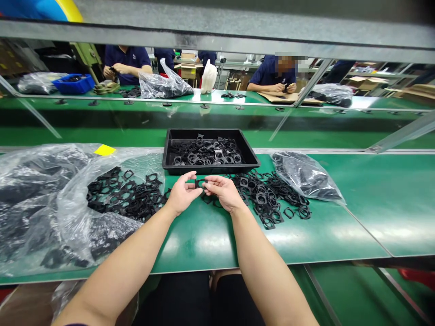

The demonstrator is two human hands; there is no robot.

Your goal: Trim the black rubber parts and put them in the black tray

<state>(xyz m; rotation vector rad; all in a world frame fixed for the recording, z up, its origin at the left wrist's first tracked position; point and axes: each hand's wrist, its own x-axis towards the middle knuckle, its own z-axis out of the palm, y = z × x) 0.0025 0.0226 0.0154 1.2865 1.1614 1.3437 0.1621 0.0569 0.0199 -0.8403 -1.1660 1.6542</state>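
We pinch the small flat black plastic frame [198, 184] between left hand [184, 194] and right hand [224, 191], near the black rectangular plastic tray [211, 170]; should our fingertips slacken, it could drop among the similar loose black plastic parts [261, 197].

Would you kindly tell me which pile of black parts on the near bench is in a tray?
The middle pile: it sits inside the black tray, whereas the left pile and the right pile lie outside it.
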